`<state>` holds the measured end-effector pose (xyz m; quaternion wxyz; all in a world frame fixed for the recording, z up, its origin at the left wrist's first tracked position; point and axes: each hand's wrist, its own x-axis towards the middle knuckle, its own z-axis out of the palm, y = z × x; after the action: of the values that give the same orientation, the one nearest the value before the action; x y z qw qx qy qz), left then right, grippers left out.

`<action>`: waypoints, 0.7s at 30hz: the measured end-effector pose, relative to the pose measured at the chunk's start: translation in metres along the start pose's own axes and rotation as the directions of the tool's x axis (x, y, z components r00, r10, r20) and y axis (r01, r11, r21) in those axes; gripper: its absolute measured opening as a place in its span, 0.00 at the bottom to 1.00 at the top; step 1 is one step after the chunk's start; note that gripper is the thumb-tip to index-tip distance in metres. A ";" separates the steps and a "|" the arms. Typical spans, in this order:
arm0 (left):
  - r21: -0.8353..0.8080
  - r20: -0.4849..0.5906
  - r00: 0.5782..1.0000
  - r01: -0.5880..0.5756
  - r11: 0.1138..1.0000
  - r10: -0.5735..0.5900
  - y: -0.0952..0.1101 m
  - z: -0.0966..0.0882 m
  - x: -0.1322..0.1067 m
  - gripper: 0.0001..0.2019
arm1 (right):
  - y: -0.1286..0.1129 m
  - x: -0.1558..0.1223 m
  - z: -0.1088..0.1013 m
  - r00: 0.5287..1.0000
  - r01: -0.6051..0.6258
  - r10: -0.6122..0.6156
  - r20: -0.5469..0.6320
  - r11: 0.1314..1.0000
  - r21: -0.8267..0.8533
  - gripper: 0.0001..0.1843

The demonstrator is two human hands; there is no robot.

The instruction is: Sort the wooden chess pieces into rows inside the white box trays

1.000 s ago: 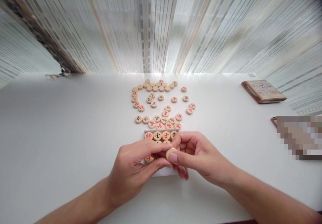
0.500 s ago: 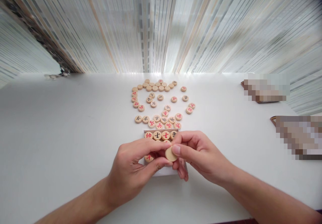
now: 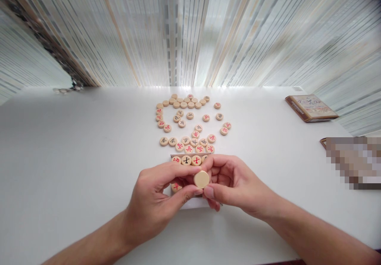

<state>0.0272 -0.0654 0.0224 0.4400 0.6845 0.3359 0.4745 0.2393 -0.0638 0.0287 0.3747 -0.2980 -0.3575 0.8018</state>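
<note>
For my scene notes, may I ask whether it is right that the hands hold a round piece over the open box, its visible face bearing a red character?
Not quite: in the head view, the visible face of the round piece is blank. The hands hold it over the open box.

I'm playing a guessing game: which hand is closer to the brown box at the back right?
Right. The right hand is nearer the person than the brown box and to its left; the left hand is even farther left, beyond the plain piece.
</note>
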 end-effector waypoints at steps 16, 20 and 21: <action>-0.245 0.126 0.983 0.163 0.956 -0.136 0.005 0.002 0.005 0.21 | -0.001 -0.002 -0.001 0.998 0.011 -0.018 -0.061 0.995 -0.100 0.13; -0.265 0.089 0.970 0.242 0.933 -0.227 0.004 0.003 0.003 0.14 | -0.003 -0.002 0.000 0.995 0.071 -0.082 -0.058 0.983 -0.166 0.14; -0.271 0.070 0.964 0.267 0.925 -0.258 0.004 0.003 0.003 0.13 | -0.003 -0.002 0.001 0.993 0.092 -0.105 -0.058 0.977 -0.192 0.14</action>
<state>0.0310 -0.0653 0.0263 0.5967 0.5725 0.3470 0.4424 0.2410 -0.0638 0.0319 0.3960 -0.3412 -0.4337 0.7340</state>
